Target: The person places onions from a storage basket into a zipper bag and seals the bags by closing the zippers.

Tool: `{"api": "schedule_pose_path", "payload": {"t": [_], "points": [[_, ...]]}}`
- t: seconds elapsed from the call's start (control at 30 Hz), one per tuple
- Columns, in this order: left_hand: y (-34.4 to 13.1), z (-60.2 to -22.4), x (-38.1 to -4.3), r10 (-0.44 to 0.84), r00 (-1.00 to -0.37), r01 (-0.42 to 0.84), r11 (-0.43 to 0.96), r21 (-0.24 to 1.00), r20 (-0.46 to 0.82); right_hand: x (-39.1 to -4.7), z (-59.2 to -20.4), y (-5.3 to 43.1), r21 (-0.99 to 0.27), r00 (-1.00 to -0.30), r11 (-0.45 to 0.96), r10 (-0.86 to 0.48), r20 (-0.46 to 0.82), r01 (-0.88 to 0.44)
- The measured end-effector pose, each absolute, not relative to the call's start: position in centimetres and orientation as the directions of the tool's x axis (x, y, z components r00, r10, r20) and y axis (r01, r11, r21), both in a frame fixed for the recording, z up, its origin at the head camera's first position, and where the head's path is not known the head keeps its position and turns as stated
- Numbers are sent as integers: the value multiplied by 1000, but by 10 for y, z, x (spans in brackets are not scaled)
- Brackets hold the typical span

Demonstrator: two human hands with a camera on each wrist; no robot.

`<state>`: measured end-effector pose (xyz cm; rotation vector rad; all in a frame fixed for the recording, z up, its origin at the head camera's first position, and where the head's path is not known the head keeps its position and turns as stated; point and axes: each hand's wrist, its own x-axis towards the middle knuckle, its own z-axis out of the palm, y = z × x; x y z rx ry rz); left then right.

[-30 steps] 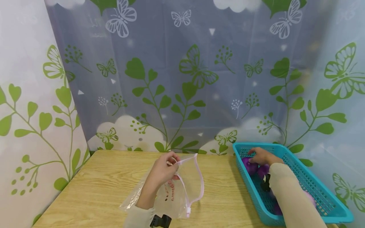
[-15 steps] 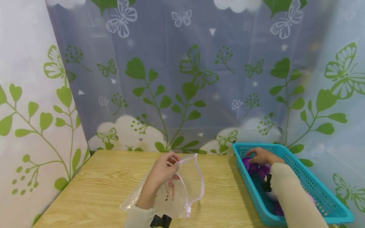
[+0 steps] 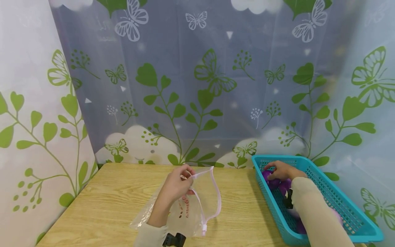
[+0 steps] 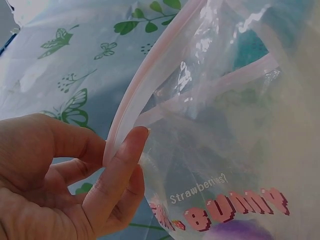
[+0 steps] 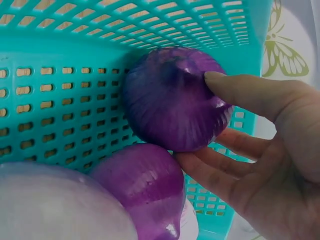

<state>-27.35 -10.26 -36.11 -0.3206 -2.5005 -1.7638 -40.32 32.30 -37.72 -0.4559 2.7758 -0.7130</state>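
My left hand pinches the pink zip rim of a clear plastic zip bag at mid-table. The bag's mouth gapes to the right, and red lettering on the bag shows in the left wrist view. Over on the right, my right hand is down in the blue basket. Its thumb and fingers grip a round purple onion against the basket's end corner. A second purple onion lies just beneath that one, close to my fingertips.
A large pale, whitish round item sits beside the onions, and a pink item is partly hidden by my right sleeve. The wooden table meets a butterfly-print curtain at the back.
My right fingers have shifted slightly and now reach further round the purple onion. The left hand and the bag stay where they were.
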Motion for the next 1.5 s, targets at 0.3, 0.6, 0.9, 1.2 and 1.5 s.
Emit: {"api": "schedule_pose_path", "payload": {"t": [0.3, 0.6, 0.9, 1.2, 1.5], "points": [[-103, -362, -274, 135, -975, 210, 302, 930, 176, -402, -377, 325, -548, -922, 812, -347, -173, -203], [-101, -362, -274, 143, -972, 220, 293, 930, 184, -399, -375, 327, -583, -927, 791, -338, -163, -185], [-101, -361, -275, 148, -971, 223, 285, 932, 187, -400, -373, 328, -597, -930, 781, -334, -152, -183], [-101, -362, -275, 166, -969, 218, 243, 945, 181, -399, -371, 332, -616, -937, 765, -328, -119, -190], [-101, -363, -275, 175, -967, 221, 235, 946, 182, -395, -364, 337, -629, -940, 756, -320, -115, -181]]}}
